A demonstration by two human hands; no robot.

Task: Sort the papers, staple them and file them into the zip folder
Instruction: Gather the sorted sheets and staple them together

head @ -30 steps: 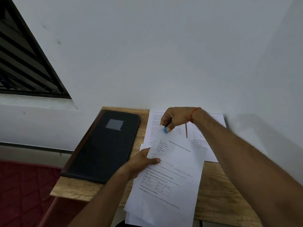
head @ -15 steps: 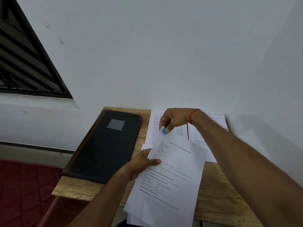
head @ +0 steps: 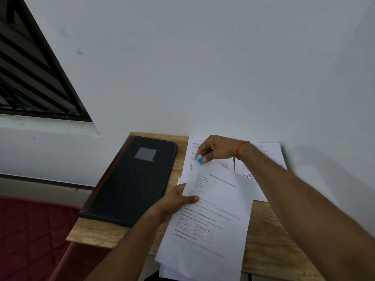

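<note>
A stack of printed white papers (head: 215, 224) lies tilted across the wooden table (head: 269, 246), its lower end hanging over the front edge. My left hand (head: 176, 201) grips the stack's left edge, thumb on top. My right hand (head: 217, 148) holds a small stapler (head: 200, 159) with a blue tip at the stack's top left corner. The black zip folder (head: 132, 179) lies closed on the left part of the table, apart from both hands.
More printed sheets (head: 267, 159) lie flat against the white wall behind the stack. A dark window grille (head: 30, 78) is at upper left. A red quilted surface (head: 30, 236) sits below the table's left side.
My right hand with the stapler has shifted slightly toward the wall along the stack's top corner. My left hand keeps its hold.
</note>
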